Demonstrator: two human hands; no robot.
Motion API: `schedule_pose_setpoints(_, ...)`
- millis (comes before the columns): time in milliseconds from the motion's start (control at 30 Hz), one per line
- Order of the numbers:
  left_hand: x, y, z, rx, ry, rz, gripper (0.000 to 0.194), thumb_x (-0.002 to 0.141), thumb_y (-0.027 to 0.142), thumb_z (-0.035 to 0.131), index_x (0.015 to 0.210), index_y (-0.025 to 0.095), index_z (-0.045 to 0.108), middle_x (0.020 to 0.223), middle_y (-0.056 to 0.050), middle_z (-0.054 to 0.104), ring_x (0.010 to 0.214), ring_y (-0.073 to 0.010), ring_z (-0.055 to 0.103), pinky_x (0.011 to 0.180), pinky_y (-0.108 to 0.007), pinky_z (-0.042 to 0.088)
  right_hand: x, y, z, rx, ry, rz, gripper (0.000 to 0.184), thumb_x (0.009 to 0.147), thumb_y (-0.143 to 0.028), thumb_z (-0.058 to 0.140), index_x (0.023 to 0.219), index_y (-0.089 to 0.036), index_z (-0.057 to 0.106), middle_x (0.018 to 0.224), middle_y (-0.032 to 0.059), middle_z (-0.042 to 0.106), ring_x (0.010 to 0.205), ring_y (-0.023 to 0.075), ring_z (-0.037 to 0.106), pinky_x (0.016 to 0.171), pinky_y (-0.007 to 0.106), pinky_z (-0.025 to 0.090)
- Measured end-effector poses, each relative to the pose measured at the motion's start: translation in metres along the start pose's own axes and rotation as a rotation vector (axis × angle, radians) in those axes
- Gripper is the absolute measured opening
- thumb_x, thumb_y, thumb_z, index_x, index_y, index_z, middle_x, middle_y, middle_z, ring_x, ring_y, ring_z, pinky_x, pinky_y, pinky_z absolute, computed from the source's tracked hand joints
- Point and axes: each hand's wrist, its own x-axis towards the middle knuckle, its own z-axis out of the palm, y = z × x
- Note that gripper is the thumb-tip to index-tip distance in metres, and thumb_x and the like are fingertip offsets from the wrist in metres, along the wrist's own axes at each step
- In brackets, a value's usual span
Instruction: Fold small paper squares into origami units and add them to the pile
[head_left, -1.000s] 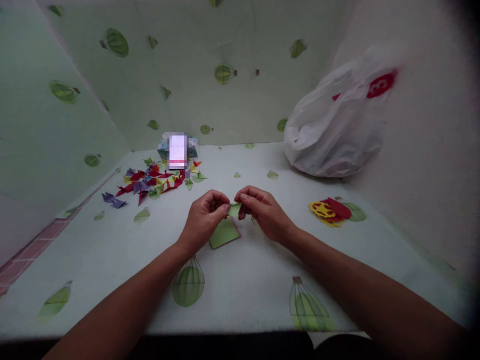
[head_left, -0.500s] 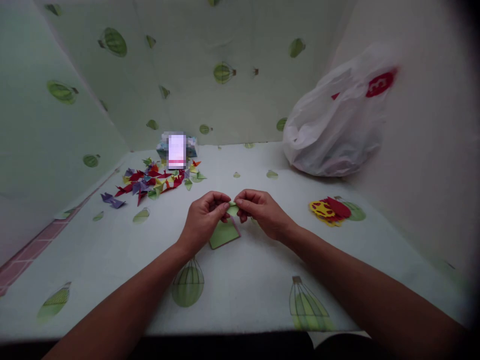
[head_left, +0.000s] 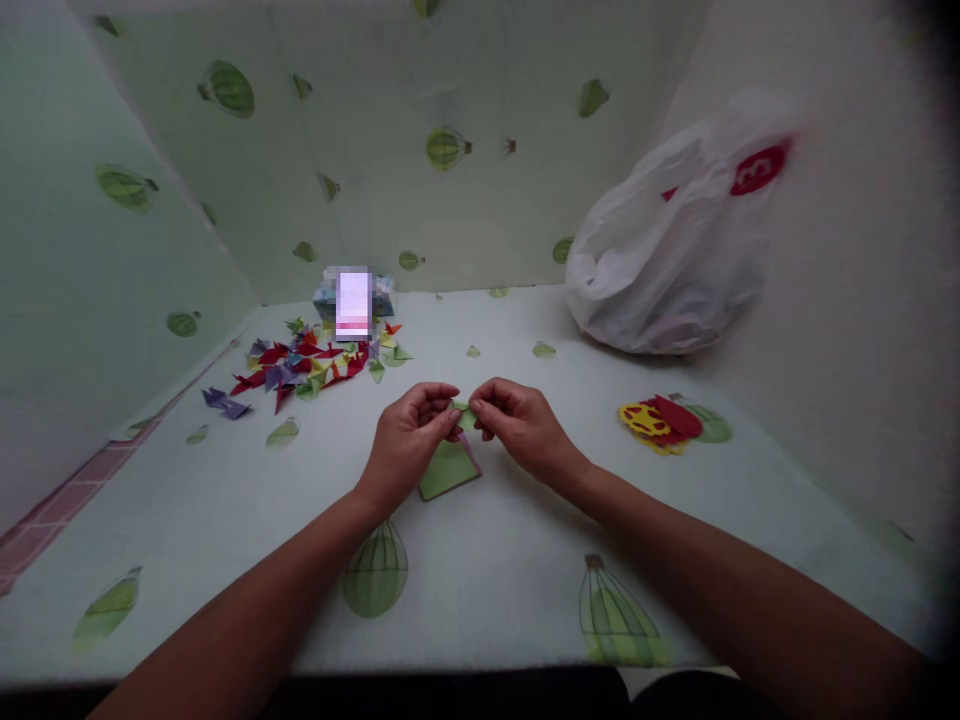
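Note:
A small folded piece of green paper (head_left: 466,416) is pinched between my two hands above the middle of the table. My left hand (head_left: 411,432) grips its left side between thumb and fingers. On the right side, my right hand (head_left: 523,422) holds it in a similar pinch. Fingers cover much of the piece, so its folded shape is only partly visible. Just below the hands lies a stack of square green paper (head_left: 448,472), its upper left part hidden by my left hand.
Many colourful folded paper cranes (head_left: 300,362) lie in a heap at the back left. Behind them a lit phone (head_left: 353,300) leans on a tissue box (head_left: 384,293). A white plastic bag (head_left: 667,270) stands back right, with red and yellow cut-out pieces (head_left: 651,420) in front of it.
The fingers have shifted slightly on the green paper, and a bit more of it shows between them. Everything else on the table stays in place.

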Motion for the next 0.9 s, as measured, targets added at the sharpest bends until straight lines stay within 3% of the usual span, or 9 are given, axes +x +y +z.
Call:
schedule_pose_setpoints(433,-0.0002,0.0010,-0.0006,0.031,0.019,-0.001,0.025,0.075,0.032,0.077,0.091,0.015,0.068,0.073,-0.001,0.069,0.061,-0.0126,0.066,0.063,-0.027,0.056,-0.0021,0.0014,0.0012,-0.068,0.000,-0.059,0.014,0.087,-0.031,0.059,0.079,-0.019,0.060,0.064,-0.0016,0.058,0.056,0.0118,0.052,0.055,0.026,0.041)
schedule_pose_setpoints(667,-0.0001,0.0020,-0.0012,-0.014,0.002,-0.079,0.024,0.075,0.032,0.077,0.088,0.014,0.068,0.070,-0.001,0.069,0.061,-0.0123,0.065,0.063,-0.026,0.054,-0.0038,0.0000,0.0004,-0.289,0.047,-0.202,0.011,0.089,-0.024,0.055,0.079,-0.019,0.059,0.066,-0.0016,0.057,0.061,0.0120,0.050,0.061,0.026,0.039)
schedule_pose_setpoints(900,-0.0013,0.0017,-0.0012,-0.013,-0.009,-0.067,0.024,0.077,0.034,0.077,0.088,0.014,0.069,0.070,-0.001,0.069,0.062,-0.0120,0.064,0.064,-0.026,0.053,-0.0053,-0.0007,0.0011,-0.374,0.078,-0.310,0.012,0.089,-0.019,0.053,0.078,-0.019,0.058,0.069,-0.0005,0.059,0.062,0.0120,0.051,0.062,0.025,0.039)
